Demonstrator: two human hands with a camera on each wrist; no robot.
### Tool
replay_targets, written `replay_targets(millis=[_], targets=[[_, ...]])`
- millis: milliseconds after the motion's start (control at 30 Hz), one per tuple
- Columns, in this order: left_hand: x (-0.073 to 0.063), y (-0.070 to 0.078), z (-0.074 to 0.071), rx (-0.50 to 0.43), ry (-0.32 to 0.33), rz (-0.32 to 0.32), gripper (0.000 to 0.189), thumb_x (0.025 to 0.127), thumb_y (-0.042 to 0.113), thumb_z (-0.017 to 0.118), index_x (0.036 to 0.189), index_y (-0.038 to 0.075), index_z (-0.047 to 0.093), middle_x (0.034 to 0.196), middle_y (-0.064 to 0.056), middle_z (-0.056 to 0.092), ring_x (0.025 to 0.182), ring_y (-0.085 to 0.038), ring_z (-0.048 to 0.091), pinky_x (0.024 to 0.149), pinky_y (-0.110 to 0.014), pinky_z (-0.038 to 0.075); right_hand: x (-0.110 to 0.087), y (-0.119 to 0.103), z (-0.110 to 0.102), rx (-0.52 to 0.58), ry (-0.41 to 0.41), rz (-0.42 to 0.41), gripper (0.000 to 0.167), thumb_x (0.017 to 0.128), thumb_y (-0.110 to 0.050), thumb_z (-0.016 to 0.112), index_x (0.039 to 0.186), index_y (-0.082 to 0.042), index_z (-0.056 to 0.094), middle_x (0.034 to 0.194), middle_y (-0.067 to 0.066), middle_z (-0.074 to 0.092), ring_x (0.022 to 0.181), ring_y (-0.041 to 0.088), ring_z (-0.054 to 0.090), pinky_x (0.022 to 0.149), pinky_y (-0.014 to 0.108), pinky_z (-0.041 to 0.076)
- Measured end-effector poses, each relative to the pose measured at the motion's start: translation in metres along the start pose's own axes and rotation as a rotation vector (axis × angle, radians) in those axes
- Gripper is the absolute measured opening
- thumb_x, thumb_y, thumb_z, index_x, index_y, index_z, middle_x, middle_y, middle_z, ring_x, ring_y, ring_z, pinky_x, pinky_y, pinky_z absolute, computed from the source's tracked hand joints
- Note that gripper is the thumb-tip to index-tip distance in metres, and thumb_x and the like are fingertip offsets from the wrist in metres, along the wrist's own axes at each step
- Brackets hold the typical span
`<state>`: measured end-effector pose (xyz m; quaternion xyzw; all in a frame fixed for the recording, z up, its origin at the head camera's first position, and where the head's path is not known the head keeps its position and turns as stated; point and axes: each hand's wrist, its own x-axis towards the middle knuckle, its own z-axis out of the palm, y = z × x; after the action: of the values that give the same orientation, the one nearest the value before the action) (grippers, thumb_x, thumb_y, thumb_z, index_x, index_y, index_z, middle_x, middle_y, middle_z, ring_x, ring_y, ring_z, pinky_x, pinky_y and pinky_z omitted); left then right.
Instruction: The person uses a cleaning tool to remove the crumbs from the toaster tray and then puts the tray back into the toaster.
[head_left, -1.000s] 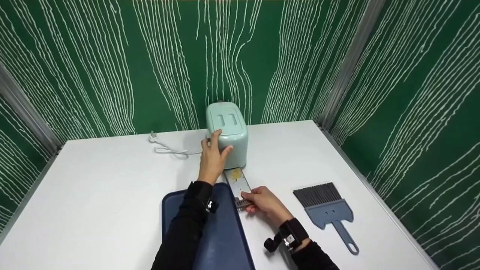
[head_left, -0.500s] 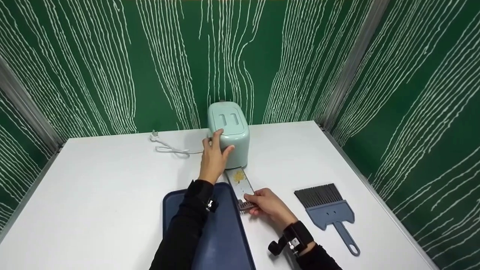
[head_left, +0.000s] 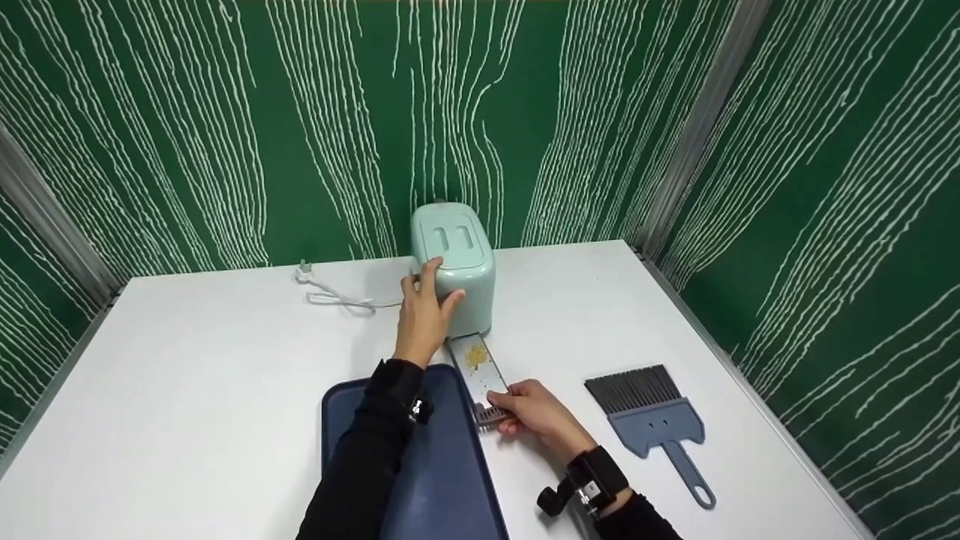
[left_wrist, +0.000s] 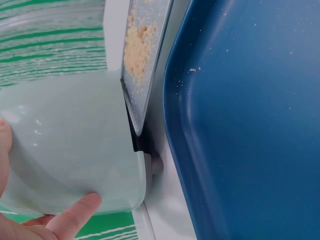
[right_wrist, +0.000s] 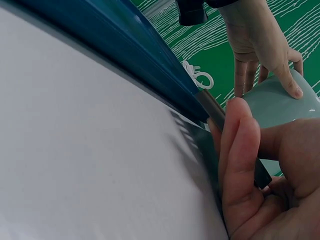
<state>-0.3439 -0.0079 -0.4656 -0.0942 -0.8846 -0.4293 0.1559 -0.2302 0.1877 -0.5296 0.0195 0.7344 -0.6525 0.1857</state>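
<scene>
A mint-green toaster (head_left: 471, 304) stands at the back of the table. My left hand (head_left: 422, 319) holds its front left corner, with the thumb on the front face and the other fingers over the edge and along the side. From the toaster's base a metal crumb tray (head_left: 487, 379) sticks out towards me. Yellow crumbs (left_wrist: 139, 52) lie on it, clear in the left wrist view. My right hand (head_left: 541, 414) pinches the crumb tray's slotted grey end, thumb on top and fingers below. In the right wrist view, these fingers (right_wrist: 239, 155) partly cover that end.
A blue serving tray (head_left: 442, 465) lies under my left forearm, beside the crumb tray, with small specks on it. To the right is a grey-blue hand brush (head_left: 660, 427) with dark bristles. A white power cord (head_left: 345, 301) and plug lie left of the toaster.
My right hand has drawn the crumb tray slightly further out towards me and a little rightward. My left hand keeps its place on the toaster.
</scene>
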Motion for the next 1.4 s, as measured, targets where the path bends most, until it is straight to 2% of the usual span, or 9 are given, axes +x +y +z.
replay_targets(millis=[233, 533, 1033, 1400], targets=[[0.001, -0.001, 0.001, -0.006, 0.003, 0.023, 0.064, 0.105, 0.041, 0.068, 0.159, 0.026, 0.038, 0.146, -0.031, 0.044, 0.119, -0.051, 0.066, 0.095, -0.061, 0.057, -0.005, 0.003, 0.0, -0.002, 0.008, -0.022, 0.023, 0.106, -0.018, 0.067, 0.096, 0.003, 0.067, 0.073, 0.001, 0.071, 0.05, 0.001, 0.058, 0.05, 0.016, 0.05], [0.0, 0.0, 0.0, -0.004, -0.009, 0.003, 0.065, 0.104, 0.041, 0.069, 0.16, 0.027, 0.038, 0.148, -0.03, 0.043, 0.122, -0.052, 0.066, 0.096, -0.061, 0.057, -0.01, 0.005, -0.001, -0.005, 0.007, -0.039, 0.025, 0.106, -0.017, 0.066, 0.101, 0.007, 0.068, 0.074, 0.002, 0.072, 0.051, 0.0, 0.059, 0.05, 0.016, 0.051], [-0.001, 0.002, 0.002, -0.016, -0.003, -0.023, 0.064, 0.104, 0.041, 0.069, 0.159, 0.03, 0.038, 0.151, -0.03, 0.042, 0.124, -0.052, 0.064, 0.096, -0.063, 0.056, -0.016, 0.007, -0.001, 0.027, 0.013, -0.028, 0.021, 0.106, -0.016, 0.068, 0.1, 0.003, 0.064, 0.074, 0.002, 0.069, 0.05, 0.001, 0.058, 0.05, 0.017, 0.051], [-0.004, 0.002, -0.001, -0.026, -0.003, 0.012, 0.066, 0.105, 0.042, 0.067, 0.161, 0.027, 0.037, 0.15, -0.033, 0.042, 0.122, -0.054, 0.064, 0.094, -0.064, 0.056, -0.022, 0.0, -0.002, 0.005, 0.001, -0.038, 0.023, 0.107, -0.018, 0.066, 0.101, 0.004, 0.066, 0.077, 0.002, 0.071, 0.052, 0.001, 0.061, 0.052, 0.016, 0.051]])
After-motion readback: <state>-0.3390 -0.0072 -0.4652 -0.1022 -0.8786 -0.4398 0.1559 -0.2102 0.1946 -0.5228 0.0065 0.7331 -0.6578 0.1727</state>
